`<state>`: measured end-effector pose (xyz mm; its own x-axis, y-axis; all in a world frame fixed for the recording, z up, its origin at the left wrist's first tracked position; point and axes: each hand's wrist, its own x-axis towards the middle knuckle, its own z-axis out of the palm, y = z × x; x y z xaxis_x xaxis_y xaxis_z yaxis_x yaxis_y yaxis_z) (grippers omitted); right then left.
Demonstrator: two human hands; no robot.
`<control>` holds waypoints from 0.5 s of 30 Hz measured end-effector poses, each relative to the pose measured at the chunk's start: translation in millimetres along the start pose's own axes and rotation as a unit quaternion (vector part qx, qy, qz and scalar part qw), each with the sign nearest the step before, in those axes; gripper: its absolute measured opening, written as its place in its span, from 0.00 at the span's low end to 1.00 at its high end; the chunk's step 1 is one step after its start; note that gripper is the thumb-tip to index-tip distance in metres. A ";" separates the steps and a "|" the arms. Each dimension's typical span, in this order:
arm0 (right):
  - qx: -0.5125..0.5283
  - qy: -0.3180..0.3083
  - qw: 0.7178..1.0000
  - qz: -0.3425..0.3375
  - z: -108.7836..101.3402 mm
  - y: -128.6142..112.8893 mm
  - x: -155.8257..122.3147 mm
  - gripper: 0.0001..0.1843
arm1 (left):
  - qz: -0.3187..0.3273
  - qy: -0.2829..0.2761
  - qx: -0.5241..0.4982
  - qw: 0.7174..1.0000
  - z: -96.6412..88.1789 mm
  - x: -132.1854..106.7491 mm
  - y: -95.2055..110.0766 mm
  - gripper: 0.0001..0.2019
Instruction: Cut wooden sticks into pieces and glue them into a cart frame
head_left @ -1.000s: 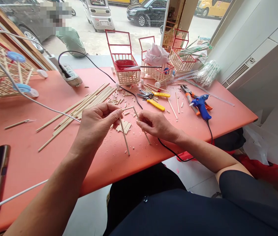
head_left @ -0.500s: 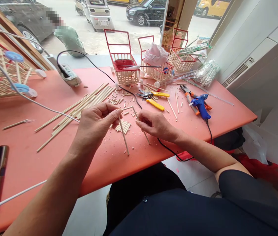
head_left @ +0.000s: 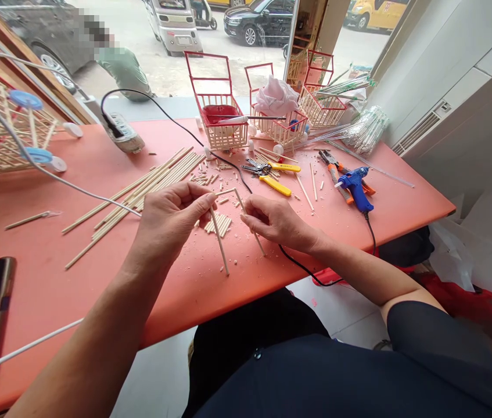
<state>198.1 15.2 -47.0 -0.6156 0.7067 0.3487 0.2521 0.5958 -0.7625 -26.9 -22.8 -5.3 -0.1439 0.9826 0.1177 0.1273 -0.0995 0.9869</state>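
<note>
Apparently both grips are pinched tight, left hand (head_left: pixel 171 217) and right hand (head_left: pixel 278 220) holding the stick frame (head_left: pixel 222 247).

On the far street, a small dark vehicle (head_left: pixel 204 10) now shows just right of the grey minicar (head_left: pixel 175 26), where bare road lay before.

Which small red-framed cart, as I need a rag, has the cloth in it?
The middle cart of the three at the back; a pink cloth fills it, the others hold none.
</note>
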 end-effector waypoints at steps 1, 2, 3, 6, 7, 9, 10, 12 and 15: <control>0.001 0.000 1.000 -0.001 0.1 0.0 0.1 0.15 | 0.000 0.000 -0.003 1.000 0.3 0.2 -0.6 0.05; 0.003 0.001 1.000 -0.003 0.2 0.0 0.2 0.15 | 0.001 0.001 -0.007 1.000 0.6 0.3 -1.1 0.06; 0.004 0.002 1.000 -0.004 0.2 0.0 0.2 0.15 | 0.001 0.002 -0.011 1.000 0.8 0.4 -1.7 0.06; 0.002 0.001 1.000 -0.005 0.2 0.0 0.2 0.16 | 0.000 0.003 -0.014 1.000 0.7 0.9 -2.9 0.07; 0.000 0.000 1.000 -0.004 0.1 0.1 0.2 0.16 | 0.001 0.001 -0.011 1.000 0.3 1.1 -3.1 0.07; -0.002 -0.001 1.000 -0.002 0.1 0.2 0.1 0.16 | 0.002 -0.003 -0.002 1.000 -0.7 1.4 -3.4 0.07; -0.002 -0.001 1.000 -0.002 0.1 0.2 0.1 0.16 | 0.002 -0.005 0.002 1.000 -1.1 1.5 -3.5 0.08; -0.001 0.000 1.000 -0.002 0.2 0.2 0.2 0.15 | 0.002 -0.006 0.004 1.000 -1.6 1.6 -3.5 0.08; 0.002 0.001 1.000 -0.005 0.2 -0.2 0.5 0.15 | 0.002 -0.006 -0.001 1.000 -1.4 1.5 -3.4 0.08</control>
<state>197.6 15.4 -46.8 -0.6158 0.7018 0.3581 0.2428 0.6014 -0.7611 -28.9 -21.2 -8.3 -0.1321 0.9838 0.1210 0.1257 -0.1044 0.9866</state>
